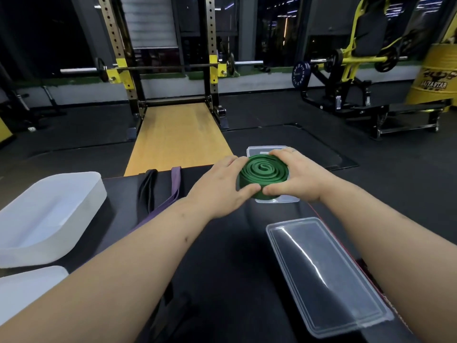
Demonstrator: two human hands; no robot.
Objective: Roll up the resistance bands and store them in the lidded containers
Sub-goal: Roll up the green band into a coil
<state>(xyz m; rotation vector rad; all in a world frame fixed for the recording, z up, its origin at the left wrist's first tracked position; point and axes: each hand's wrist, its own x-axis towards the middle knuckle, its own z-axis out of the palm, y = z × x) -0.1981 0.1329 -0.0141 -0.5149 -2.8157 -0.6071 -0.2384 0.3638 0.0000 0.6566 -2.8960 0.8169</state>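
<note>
Green rolled band [264, 175] — gripped by left hand [222, 186] and right hand [296, 177].

A black padded desk [222, 243] fills the foreground. Beyond its far edge a wooden platform [178, 134] runs across the dark rubber floor [74, 134] to a squat rack [212, 33], whose yellow hooks carry a barbell [160, 68]. To the right stand a yellow-and-black plate machine [351, 58] with a blue plate [299, 76] at its left end, a low black bench [415, 108] in front of it, and a yellow drum [437, 75] lettered "ALTA STAR" at the frame's edge.
</note>
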